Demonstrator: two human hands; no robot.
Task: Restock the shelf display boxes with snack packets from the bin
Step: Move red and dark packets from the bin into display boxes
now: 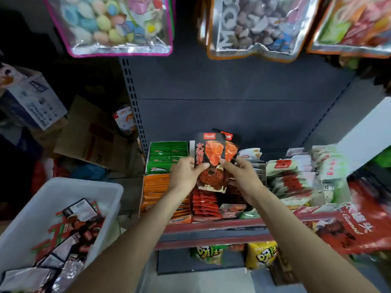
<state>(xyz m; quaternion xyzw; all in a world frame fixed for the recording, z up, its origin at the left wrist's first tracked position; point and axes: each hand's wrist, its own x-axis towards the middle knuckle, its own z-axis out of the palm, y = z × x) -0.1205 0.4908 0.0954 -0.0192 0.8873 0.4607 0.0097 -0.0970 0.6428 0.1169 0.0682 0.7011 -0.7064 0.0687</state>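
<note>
Both hands hold a small stack of black-and-red snack packets (210,154) upright above the middle display boxes on the shelf. My left hand (187,174) grips the stack's left edge, thumb across the front packet. My right hand (243,176) pinches the right edge, with more packets fanned behind. Below the stack stand a box of red packets (204,205) and a dark box (232,195) to its right. The white bin (42,199) at lower left holds several loose packets (72,235).
A green box (167,156) and an orange box (156,191) fill the shelf's left side. White-and-red packets (289,182) crowd the right. The red shelf edge (211,227) runs below. Candy bags (118,24) hang overhead. Cardboard boxes (91,136) lie on the floor at left.
</note>
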